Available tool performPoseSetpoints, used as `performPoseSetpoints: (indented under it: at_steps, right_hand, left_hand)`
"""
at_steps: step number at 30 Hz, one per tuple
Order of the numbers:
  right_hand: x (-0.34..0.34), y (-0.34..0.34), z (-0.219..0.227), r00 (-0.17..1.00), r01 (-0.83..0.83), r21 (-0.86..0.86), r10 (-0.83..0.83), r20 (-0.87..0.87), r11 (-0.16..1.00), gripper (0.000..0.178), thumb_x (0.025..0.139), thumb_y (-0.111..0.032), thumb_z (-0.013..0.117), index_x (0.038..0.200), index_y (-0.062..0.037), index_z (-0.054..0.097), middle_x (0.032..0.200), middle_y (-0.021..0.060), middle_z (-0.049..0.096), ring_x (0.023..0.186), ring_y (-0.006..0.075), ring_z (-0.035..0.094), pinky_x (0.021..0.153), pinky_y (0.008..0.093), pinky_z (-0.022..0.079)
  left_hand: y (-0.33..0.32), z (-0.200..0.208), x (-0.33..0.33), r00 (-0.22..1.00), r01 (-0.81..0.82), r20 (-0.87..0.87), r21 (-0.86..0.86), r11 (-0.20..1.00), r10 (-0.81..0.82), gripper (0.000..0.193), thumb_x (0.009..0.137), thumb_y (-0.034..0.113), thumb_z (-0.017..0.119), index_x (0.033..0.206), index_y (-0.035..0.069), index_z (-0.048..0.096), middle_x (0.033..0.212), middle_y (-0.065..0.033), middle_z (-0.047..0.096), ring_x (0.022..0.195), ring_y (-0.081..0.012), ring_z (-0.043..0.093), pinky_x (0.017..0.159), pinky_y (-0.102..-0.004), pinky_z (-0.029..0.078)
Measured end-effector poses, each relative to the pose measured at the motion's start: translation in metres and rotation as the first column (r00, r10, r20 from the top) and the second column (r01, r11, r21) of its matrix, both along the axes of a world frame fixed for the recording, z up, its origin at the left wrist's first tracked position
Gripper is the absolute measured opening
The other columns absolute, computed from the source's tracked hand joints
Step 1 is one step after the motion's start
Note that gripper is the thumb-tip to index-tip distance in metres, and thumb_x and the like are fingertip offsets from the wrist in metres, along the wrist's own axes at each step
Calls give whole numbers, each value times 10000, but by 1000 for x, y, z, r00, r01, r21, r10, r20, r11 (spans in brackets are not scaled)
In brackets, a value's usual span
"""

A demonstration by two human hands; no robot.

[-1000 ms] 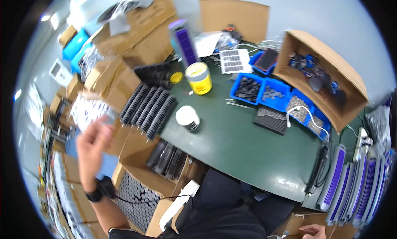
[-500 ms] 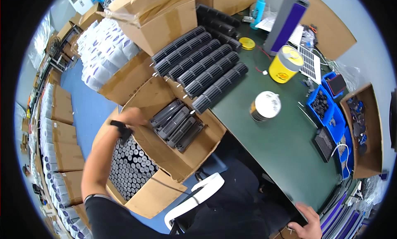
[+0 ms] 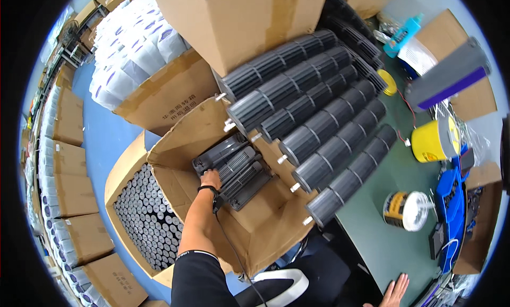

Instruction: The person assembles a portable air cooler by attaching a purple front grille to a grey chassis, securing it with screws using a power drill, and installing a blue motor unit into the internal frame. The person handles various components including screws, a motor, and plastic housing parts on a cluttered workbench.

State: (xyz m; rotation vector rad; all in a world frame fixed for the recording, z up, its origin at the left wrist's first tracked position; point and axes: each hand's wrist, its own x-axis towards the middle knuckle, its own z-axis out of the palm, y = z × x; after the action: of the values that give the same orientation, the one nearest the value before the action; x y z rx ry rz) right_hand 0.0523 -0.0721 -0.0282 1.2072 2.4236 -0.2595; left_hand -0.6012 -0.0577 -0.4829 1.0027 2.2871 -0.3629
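Observation:
My left hand (image 3: 211, 179) is down inside an open cardboard box (image 3: 260, 216), its fingers curled on the near end of a dark grey slotted plastic housing (image 3: 237, 165). Several such long housings lie side by side in there; the fingertips are partly hidden against them. On the green table's near edge, my right hand (image 3: 395, 292) rests flat with fingers stretched, holding nothing. A black wristband with a cable (image 3: 218, 201) is on my left wrist.
Black ribbed cylinders (image 3: 340, 174) lie on the table beside the box, their ends over its edge. A carton of round silver-topped pieces (image 3: 146, 216) stands left. A white-lidded tub (image 3: 409, 210), a yellow tub (image 3: 435, 139) and blue bins (image 3: 450, 201) are at right.
My left hand has gone from the box's left flap down into the box, onto a housing. My view has shifted closer to the box and cylinders. The right hand remains at the table edge.

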Motion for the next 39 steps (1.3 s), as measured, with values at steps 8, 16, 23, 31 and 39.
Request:
performPoseSetpoints:
  at_steps: [8,16,23,31,39]
  right_hand:
    - [7,-2,-7,999,8,17,-9,46,1000,1067,930,-453,732,1575,170,154,1620,477,95,1490,677,111,1226,718,134]
    - [-1,-1,-9,998,39,44,-41,50,998,1050,944,-440,736,1574,168,157,1628,471,92,1497,669,118,1221,702,161]
    - [3,-6,-13,998,41,65,-43,36,997,1048,942,-433,743,1574,169,163,1631,468,89,1504,657,127,1235,674,164]
    - [2,-11,-12,996,81,66,-83,38,995,1035,937,-412,751,1575,165,175,1639,451,111,1510,644,132,1242,668,161]
    - [-2,-7,-11,997,82,87,-82,-4,993,998,934,-398,741,1572,154,209,1640,434,148,1504,642,155,1240,681,160]
  left_hand:
    - [-23,-76,3,976,-103,-179,131,986,125,565,837,274,782,1333,78,594,1372,-133,583,1362,-321,509,1104,-538,414]
    - [-39,-107,14,899,159,-430,138,978,-85,561,780,425,860,1258,174,712,1667,-200,313,1604,-387,99,1263,-654,117]
    - [-24,-60,3,966,2,-258,97,995,23,521,731,412,890,1174,170,761,1624,-223,392,1565,-431,219,1248,-701,111]
    - [-24,-62,22,965,182,-205,82,980,-162,449,844,395,818,1210,146,741,1281,-67,625,1279,-252,577,1190,-650,248]
    - [-30,-80,25,945,281,-218,151,948,-245,284,999,216,565,1210,134,738,1382,-98,568,1354,-262,524,1076,-613,423]
